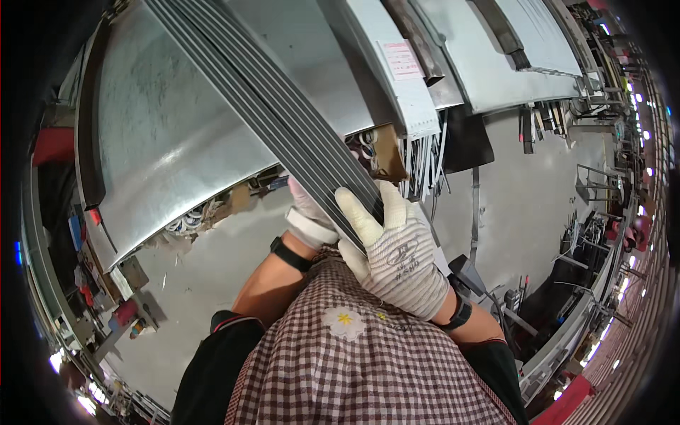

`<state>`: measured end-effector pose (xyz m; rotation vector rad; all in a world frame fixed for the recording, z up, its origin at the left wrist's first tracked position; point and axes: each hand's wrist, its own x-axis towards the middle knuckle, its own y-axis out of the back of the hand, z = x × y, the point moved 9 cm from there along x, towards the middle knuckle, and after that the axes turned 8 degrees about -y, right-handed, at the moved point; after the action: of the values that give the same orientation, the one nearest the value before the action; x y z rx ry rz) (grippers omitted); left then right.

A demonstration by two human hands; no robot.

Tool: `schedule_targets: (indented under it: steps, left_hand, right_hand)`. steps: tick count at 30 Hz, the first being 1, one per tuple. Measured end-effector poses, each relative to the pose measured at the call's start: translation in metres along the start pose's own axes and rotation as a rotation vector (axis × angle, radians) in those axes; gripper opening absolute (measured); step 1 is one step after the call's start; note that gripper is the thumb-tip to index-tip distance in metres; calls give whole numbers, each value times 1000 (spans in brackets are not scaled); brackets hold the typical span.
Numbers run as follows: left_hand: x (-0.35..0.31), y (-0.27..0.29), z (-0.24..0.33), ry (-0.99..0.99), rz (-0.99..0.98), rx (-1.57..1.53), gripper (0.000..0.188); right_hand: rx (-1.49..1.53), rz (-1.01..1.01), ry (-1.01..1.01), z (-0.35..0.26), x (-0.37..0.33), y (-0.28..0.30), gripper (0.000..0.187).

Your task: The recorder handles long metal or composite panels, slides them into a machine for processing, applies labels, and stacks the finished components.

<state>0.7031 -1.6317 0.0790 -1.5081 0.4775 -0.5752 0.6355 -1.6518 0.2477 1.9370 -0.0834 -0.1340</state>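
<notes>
A bundle of long, thin dark-grey strips, several side by side, slants from the upper left down to my waist. Around its near end is my right hand, in a striped white knit glove with cream fingertips; two of its fingers lie over the top of the strips. My left hand, also in a pale glove, holds the bundle from its left side and below, so most of its fingers are hidden. Beneath the strips, farther off, spreads a shiny sheet-metal tabletop.
Right of the bundle lies a long white carton with a pink-printed label. Below its end hang several thin white strips. A cardboard box sits under the tabletop edge. More panels lie at the upper right.
</notes>
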Motion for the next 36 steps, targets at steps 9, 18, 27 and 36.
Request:
schedule_targets:
  steps: [9,18,27,36]
  left_hand:
    - [-11,-18,-9,-45,430,468,64]
    - [-20,83,-25,39,705,644,49]
    - [4,66,-14,-244,526,862,65]
    - [14,57,-28,-240,493,753,76]
  right_hand:
    - [1534,-516,-505,125,5,-92,89]
    - [1541,-602,-661,177,5,-177,74]
    - [1474,-488,-596,179,17,-169,73]
    - [1599,-456,-657,181,15,-165,62]
